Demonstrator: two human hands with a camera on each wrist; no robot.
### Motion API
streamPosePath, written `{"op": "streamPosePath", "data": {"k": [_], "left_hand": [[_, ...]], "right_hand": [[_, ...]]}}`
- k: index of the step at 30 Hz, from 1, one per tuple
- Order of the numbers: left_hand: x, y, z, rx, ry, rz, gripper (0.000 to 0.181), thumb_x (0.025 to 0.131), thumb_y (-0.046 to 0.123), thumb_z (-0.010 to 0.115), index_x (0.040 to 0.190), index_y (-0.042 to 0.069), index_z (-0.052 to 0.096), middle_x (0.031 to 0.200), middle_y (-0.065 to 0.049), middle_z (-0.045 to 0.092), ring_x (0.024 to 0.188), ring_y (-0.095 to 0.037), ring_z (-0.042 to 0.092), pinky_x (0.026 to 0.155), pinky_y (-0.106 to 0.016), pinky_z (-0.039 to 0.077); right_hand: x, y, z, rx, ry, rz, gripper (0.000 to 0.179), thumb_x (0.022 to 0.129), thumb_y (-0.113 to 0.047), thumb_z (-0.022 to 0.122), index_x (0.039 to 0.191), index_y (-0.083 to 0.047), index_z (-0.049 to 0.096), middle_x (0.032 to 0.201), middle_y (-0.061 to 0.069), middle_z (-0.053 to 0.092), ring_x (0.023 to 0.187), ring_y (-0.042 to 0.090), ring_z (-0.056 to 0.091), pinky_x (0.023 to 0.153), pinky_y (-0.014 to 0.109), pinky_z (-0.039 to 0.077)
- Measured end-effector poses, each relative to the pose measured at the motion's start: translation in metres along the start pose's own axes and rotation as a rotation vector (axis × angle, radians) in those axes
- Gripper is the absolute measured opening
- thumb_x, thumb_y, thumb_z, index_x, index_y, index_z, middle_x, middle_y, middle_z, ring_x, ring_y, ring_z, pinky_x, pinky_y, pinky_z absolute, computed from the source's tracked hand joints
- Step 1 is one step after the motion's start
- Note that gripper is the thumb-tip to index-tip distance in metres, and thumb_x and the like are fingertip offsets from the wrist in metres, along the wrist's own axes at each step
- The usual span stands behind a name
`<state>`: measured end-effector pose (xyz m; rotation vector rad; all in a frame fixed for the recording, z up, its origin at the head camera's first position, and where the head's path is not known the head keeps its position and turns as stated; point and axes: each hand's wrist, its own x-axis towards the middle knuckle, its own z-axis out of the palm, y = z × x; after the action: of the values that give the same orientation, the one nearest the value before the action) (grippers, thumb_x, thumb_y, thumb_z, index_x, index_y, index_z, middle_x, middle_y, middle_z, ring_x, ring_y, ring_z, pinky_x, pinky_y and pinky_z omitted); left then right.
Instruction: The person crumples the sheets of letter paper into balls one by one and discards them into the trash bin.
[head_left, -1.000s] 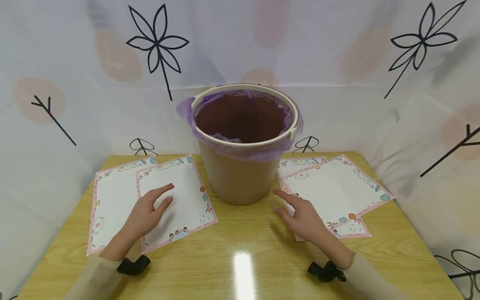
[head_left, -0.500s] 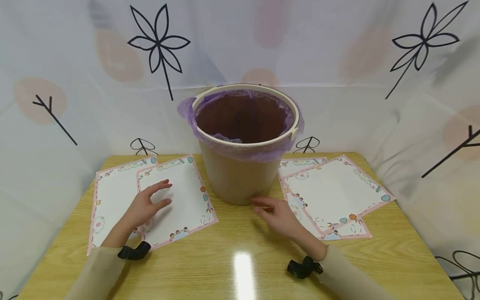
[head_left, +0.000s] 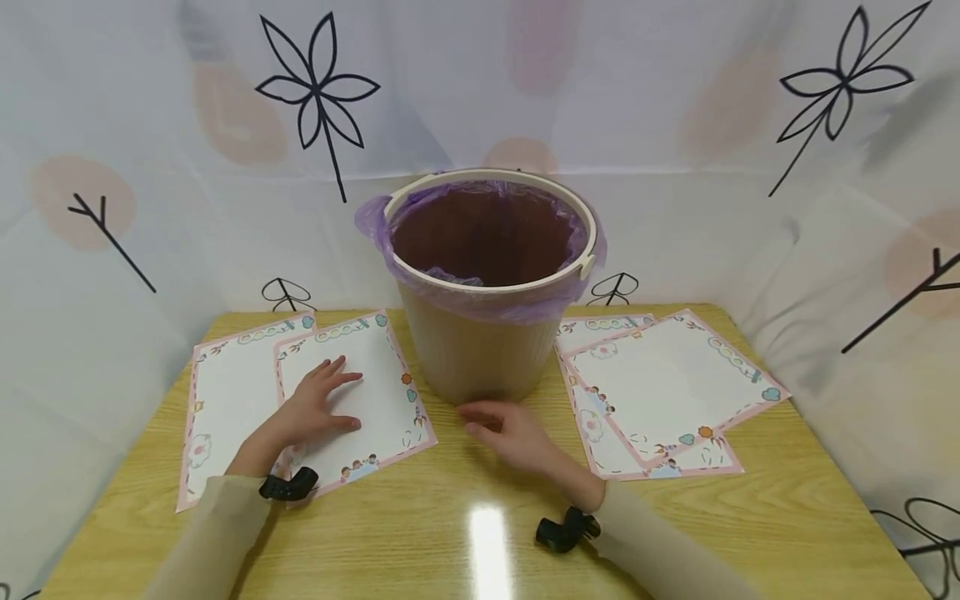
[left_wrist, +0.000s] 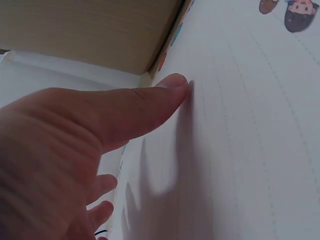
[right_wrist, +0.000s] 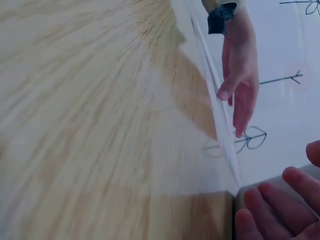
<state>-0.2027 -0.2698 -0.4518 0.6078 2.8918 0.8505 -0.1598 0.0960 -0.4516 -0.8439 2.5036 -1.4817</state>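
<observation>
My left hand (head_left: pixel 318 404) is over the upper of two overlapping bordered sheets, its fingers spread. In the left wrist view the thumb (left_wrist: pixel 145 107) tip is right at the surface of the white sheet (left_wrist: pixel 240 130), casting a shadow on it. That front left sheet (head_left: pixel 367 417) has a pink border with small cartoons. My right hand (head_left: pixel 510 433) is near the front base of a beige bin (head_left: pixel 480 350), fingers loosely bent and nothing in them. In the right wrist view its fingers (right_wrist: pixel 270 205) show at the lower right.
A purple bag (head_left: pixel 495 308) lines the bin and folds over its rim. Another sheet (head_left: pixel 225 417) lies under the left one. At right, one sheet (head_left: pixel 675 383) overlaps another (head_left: pixel 600 425). All are on a wooden table (head_left: pixel 405 533), before a patterned cloth backdrop (head_left: pixel 637 100).
My right hand has moved left, away from the right sheets to the front of the bin. My left hand has shifted slightly right and down onto the left sheet, its fingers spreading.
</observation>
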Motion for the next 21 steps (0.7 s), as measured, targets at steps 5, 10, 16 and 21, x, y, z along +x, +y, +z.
{"op": "streamPosePath", "data": {"k": [5,10,16,21], "left_hand": [[0.0,0.0,0.0,0.031,-0.005,-0.036,0.078,0.076,0.034,0.086,0.141,0.005,0.054,0.158,-0.029,0.022,0.143,-0.053,0.013,0.106,-0.074,0.017],[-0.001,-0.003,-0.002,0.029,-0.028,-0.066,0.081,0.075,0.034,0.087,0.142,0.005,0.051,0.158,-0.03,0.02,0.143,-0.054,0.011,0.105,-0.075,0.017],[0.0,-0.001,0.0,0.04,-0.023,-0.071,0.084,0.074,0.038,0.087,0.142,0.005,0.051,0.158,-0.031,0.02,0.142,-0.055,0.011,0.105,-0.075,0.016],[0.002,0.001,0.002,0.126,-0.015,-0.081,0.09,0.072,0.046,0.087,0.144,0.007,0.051,0.158,-0.03,0.02,0.143,-0.053,0.011,0.108,-0.073,0.014]], "right_hand": [[0.009,-0.003,0.01,0.014,-0.056,-0.034,0.034,0.099,-0.016,0.062,0.129,0.0,0.064,0.126,0.012,0.067,0.116,0.027,0.063,0.097,0.036,0.049],[0.016,-0.004,0.018,0.016,-0.079,-0.019,0.036,0.1,-0.019,0.061,0.131,-0.001,0.063,0.128,0.01,0.066,0.119,0.025,0.061,0.101,0.035,0.047],[0.024,-0.005,0.026,0.022,-0.107,-0.013,0.038,0.1,-0.021,0.061,0.132,-0.001,0.062,0.129,0.009,0.066,0.121,0.023,0.059,0.102,0.033,0.046],[0.026,-0.007,0.029,0.011,-0.137,-0.007,0.041,0.099,-0.022,0.061,0.135,-0.002,0.061,0.132,0.008,0.063,0.124,0.02,0.057,0.102,0.029,0.045]]}}
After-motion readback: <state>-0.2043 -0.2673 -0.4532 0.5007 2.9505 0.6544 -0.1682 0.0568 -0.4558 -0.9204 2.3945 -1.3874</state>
